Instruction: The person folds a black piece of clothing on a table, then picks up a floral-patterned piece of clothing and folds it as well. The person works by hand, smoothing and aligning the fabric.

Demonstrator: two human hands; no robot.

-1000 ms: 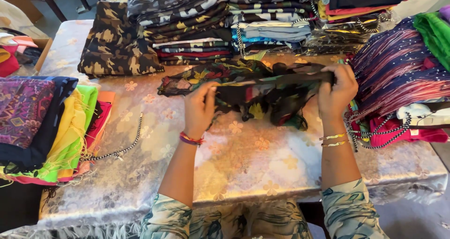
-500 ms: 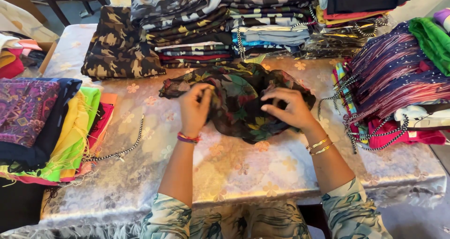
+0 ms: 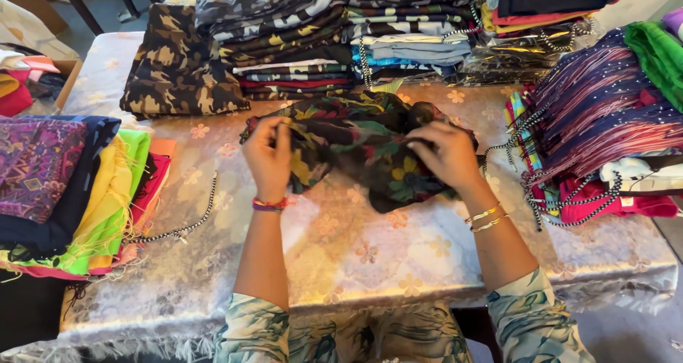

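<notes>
In the head view, the left hand (image 3: 268,156) pinches the 9 o'clock edge of the dark floral cloth (image 3: 363,146) at the table (image 3: 341,253) centre; the right hand (image 3: 445,153) presses curled fingers on its 3 o'clock side. Bare table lies toward 6 o'clock, with camouflage stacks (image 3: 284,43) at 12, bright scarves (image 3: 107,199) at 9 and striped fabrics (image 3: 597,114) at 3.

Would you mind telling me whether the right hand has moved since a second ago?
Yes. The right hand has moved left, away from the striped pile, toward the left hand over the floral cloth.
</notes>
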